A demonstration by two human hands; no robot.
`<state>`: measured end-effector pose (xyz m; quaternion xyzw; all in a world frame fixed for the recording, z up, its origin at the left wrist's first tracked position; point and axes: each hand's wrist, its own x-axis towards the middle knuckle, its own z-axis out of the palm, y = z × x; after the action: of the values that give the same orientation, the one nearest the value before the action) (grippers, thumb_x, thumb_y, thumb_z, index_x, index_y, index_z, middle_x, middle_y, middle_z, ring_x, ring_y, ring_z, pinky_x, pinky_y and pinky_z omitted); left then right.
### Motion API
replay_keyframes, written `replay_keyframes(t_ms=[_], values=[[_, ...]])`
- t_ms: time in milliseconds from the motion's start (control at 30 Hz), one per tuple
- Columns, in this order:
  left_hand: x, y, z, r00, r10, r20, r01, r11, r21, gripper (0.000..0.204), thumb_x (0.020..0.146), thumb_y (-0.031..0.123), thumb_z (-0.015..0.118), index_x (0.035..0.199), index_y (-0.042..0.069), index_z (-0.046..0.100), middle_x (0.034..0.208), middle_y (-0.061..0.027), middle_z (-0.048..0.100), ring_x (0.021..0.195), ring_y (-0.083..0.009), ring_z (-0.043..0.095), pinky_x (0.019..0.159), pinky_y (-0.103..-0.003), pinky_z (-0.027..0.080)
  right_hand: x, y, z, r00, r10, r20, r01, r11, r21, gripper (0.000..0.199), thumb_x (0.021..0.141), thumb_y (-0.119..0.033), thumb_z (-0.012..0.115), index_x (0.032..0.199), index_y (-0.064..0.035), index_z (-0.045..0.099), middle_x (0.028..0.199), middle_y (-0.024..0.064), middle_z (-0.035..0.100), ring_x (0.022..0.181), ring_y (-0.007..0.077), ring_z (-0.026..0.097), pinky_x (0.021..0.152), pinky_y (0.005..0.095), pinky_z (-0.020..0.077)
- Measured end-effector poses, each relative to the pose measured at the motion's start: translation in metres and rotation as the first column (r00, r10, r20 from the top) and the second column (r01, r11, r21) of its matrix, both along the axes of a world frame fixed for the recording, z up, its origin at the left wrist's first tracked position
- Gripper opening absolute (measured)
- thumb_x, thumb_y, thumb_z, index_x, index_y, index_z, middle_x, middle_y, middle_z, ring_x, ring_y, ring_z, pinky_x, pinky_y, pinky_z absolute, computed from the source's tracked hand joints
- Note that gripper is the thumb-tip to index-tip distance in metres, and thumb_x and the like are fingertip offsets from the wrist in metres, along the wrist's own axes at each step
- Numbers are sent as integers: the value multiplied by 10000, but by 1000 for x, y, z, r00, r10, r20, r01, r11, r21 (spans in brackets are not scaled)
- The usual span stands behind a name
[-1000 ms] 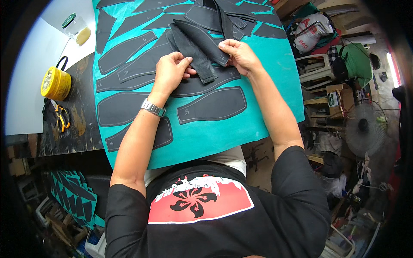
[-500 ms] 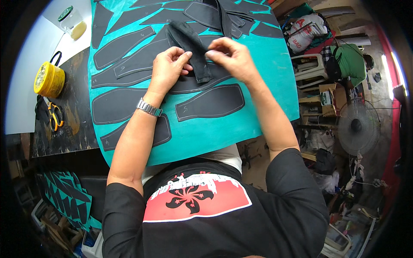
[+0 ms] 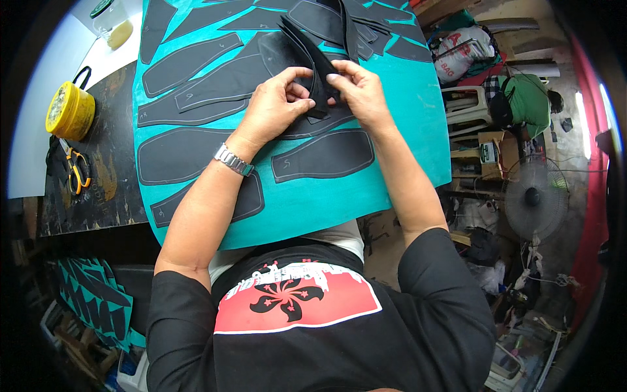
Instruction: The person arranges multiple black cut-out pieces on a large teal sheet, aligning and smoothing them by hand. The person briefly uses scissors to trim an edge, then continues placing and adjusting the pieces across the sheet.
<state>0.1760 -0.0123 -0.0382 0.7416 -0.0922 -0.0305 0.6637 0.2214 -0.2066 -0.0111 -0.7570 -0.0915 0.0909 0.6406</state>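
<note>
Both my hands are raised over a teal sheet [image 3: 405,130] covered with black cut-out shapes. My left hand [image 3: 274,108], a metal watch on its wrist, and my right hand [image 3: 356,91] together pinch a small stack of black flat pieces [image 3: 307,62], lifted slightly off the sheet and fanned upward. Several other black shaped pieces lie flat on the teal sheet, such as a long one [image 3: 323,157] just below my hands and another [image 3: 176,163] to the left.
A yellow round tub [image 3: 68,111] and orange-handled pliers [image 3: 78,170] lie on the dark bench at the left. A clear jar [image 3: 114,19] stands at the top left. A floor fan [image 3: 532,199], bags and boxes crowd the right side.
My hands have drawn closer together on the black pieces and lifted them off the sheet. The view has shifted a little, so the sheet sits higher in the picture.
</note>
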Motion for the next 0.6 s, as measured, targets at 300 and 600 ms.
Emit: replay_keyframes(t_ms=[300, 600], values=[[4, -9, -3, 992, -23, -122, 3, 987, -161, 335, 901, 99, 730, 1204, -24, 656, 941, -29, 695, 848, -85, 652, 725, -247, 564, 9, -21, 8, 964, -48, -262, 114, 963, 244, 263, 956, -31, 538, 1216, 3, 562, 1021, 117, 668, 820, 180, 695, 661, 380, 635], [6, -3, 1, 973, -131, -191, 17, 863, -506, 184, 909, 169, 733, 1025, 29, 704, 905, -26, 700, 811, -93, 670, 725, -245, 581, -27, -9, 17, 977, 158, 143, -160, 987, 2, 562, 883, -13, 702, 1414, -43, 518, 1171, 99, 662, 1043, 136, 621, 963, 274, 498]])
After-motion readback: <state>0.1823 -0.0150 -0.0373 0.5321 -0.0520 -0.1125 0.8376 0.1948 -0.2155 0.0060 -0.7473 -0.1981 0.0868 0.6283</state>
